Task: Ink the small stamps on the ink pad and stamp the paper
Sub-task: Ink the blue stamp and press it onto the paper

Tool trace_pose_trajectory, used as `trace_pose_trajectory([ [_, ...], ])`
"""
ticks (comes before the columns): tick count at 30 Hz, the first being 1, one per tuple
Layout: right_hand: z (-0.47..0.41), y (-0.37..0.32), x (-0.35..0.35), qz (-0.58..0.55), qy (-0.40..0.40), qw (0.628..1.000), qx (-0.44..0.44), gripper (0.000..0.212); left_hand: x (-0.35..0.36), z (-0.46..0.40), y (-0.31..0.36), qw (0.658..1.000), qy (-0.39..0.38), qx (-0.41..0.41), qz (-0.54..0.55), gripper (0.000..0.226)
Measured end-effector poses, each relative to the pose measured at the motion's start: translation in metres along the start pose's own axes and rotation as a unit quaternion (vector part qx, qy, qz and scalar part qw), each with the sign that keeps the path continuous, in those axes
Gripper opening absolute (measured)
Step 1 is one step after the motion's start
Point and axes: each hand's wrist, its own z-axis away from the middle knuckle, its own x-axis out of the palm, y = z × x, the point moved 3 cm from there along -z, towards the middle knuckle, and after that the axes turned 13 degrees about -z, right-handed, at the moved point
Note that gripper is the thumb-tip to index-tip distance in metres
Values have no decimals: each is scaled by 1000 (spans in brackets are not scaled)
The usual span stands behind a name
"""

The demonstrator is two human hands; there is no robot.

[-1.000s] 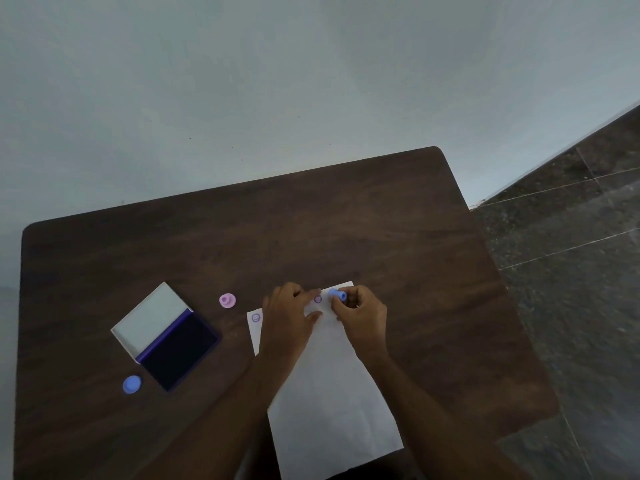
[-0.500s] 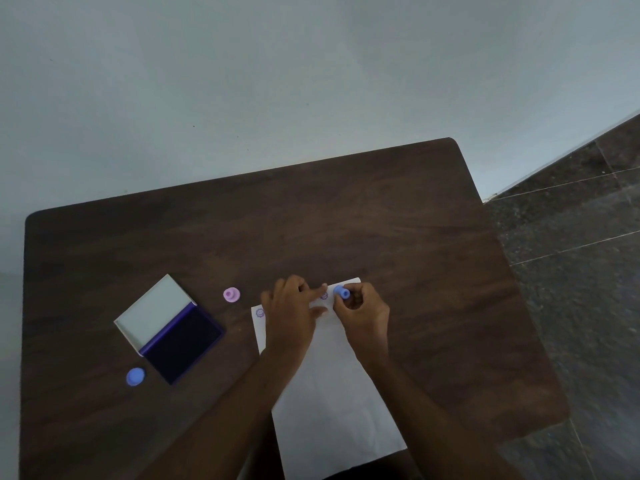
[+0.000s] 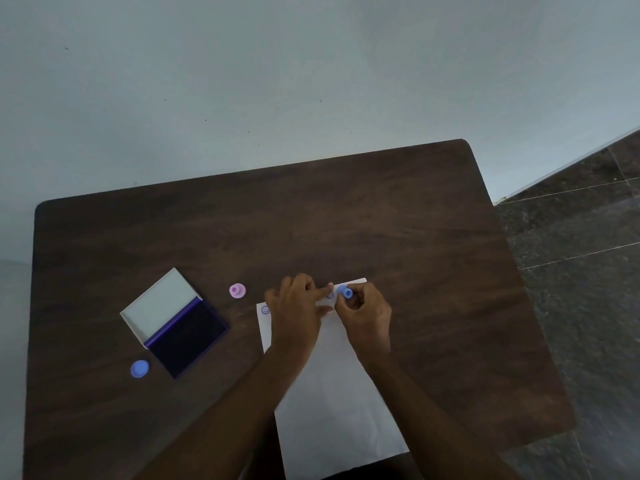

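Observation:
A white sheet of paper (image 3: 332, 393) lies on the dark wooden table (image 3: 398, 220). My right hand (image 3: 367, 315) pinches a small blue stamp (image 3: 345, 292) near the paper's top edge. My left hand (image 3: 298, 310) rests flat on the paper beside it, with its forefinger stretched toward the stamp. Two round purple prints show on the paper, one at its top left corner (image 3: 265, 310) and one between my hands (image 3: 329, 295). An open ink pad (image 3: 188, 336) with a dark blue pad and a white lid lies at the left.
A pink stamp (image 3: 237, 291) stands on the table between the ink pad and the paper. A blue stamp (image 3: 140, 368) lies left of the pad's near corner. The table's right edge borders a dark tiled floor (image 3: 588, 271). A pale wall stands behind.
Both hands stay at the top of the paper with the blue stamp still pinched. The view has shifted slightly. Nothing else on the table has moved.

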Motion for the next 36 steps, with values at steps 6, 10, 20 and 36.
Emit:
trace_pose_trajectory([
  [6, 2, -6, 0, -3, 1, 1000, -9, 18, -5, 3, 1, 1000, 13, 13, 5, 33],
  [10, 1, -7, 1, 1, -15, 1000, 2, 18, -6, 3, 0, 1000, 10, 12, 11, 32],
  [20, -4, -23, 6, 17, -28, 999, 28, 19, -6, 4, 0, 1000, 22, 13, 14, 25],
  [36, -6, -19, 8, 26, -43, 997, 59, 20, -3, 3, -1, 1000, 20, 2, 12, 29],
])
